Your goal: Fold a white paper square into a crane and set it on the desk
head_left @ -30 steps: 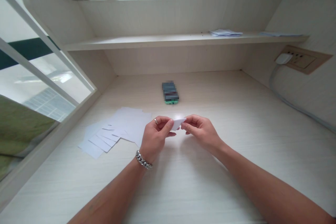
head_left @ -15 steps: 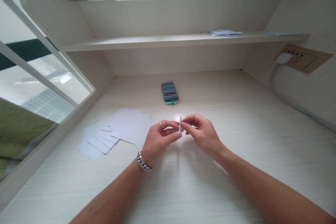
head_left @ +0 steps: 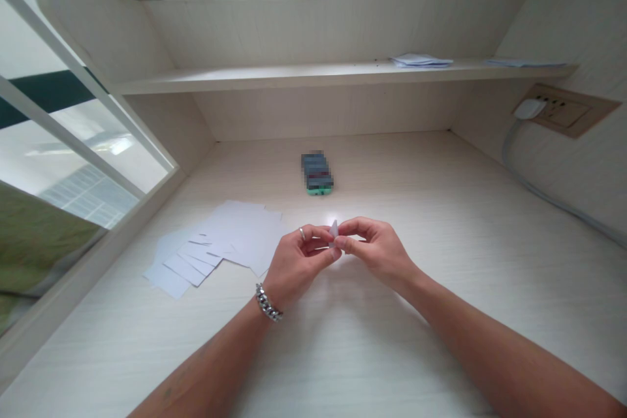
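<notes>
Between my two hands, a small piece of folded white paper (head_left: 334, 228) stands up with a pointed top. My left hand (head_left: 302, 253) pinches it from the left with thumb and fingers; a ring and a chain bracelet show on this hand and wrist. From the right, my right hand (head_left: 375, 247) grips the same paper between thumb and forefinger. Fingertips cover the lower part of the paper, so its full shape is hidden. Both hands are just above the pale desk (head_left: 313, 346). Loose white paper sheets (head_left: 245, 228) lie spread to the left of my left hand.
A dark phone-like object (head_left: 317, 173) with a green edge, blurred out, lies beyond my hands. Folded papers (head_left: 421, 61) rest on the shelf (head_left: 274, 76). At right, a white plug with a grey cable (head_left: 548, 194) sits in a wall socket (head_left: 571, 111).
The folded paper has turned from nearly edge-on so that a pointed face shows. My right fingers have shifted slightly left and closer around it.
</notes>
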Demonstrator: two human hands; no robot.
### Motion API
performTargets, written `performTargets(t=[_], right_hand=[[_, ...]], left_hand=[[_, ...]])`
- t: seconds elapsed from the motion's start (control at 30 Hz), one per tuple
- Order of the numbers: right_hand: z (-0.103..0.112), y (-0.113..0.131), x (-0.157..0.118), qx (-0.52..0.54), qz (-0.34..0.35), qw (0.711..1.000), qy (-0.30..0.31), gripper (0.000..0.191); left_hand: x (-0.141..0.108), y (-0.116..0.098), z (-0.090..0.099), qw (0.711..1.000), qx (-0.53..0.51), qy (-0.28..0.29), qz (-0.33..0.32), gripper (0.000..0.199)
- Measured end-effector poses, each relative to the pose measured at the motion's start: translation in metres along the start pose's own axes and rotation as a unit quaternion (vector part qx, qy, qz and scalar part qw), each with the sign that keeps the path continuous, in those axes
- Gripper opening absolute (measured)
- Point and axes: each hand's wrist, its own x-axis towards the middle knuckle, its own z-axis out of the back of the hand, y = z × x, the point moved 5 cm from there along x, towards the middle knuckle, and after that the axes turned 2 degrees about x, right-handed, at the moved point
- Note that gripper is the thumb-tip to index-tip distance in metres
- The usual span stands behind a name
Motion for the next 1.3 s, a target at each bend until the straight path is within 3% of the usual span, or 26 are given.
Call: performTargets(t=[0.33,0.57,0.8,1.3], right_hand=[[0.0,0.004,0.001,0.004,0.001,1.0,0.03,0.022],[0.001,0.014,-0.005,-0.061,0.069,0.996,-0.021,0.01],[-0.003,0.021,-0.009,-0.051,0.116,0.992,-0.026,0.009],[-0.001,0.012,-0.008,-0.094,0.108,0.988,-0.058,0.015]], left_hand=[[0.001,0.0,0.002,1.0,-0.004,0.024,0.012,0.02],[0.001,-0.005,-0.001,0.999,0.007,0.026,-0.021,0.016],[0.0,-0.007,-0.002,0.998,0.032,0.021,-0.045,0.014],[0.002,-0.004,0.003,0.995,0.098,-0.014,-0.026,0.017]])
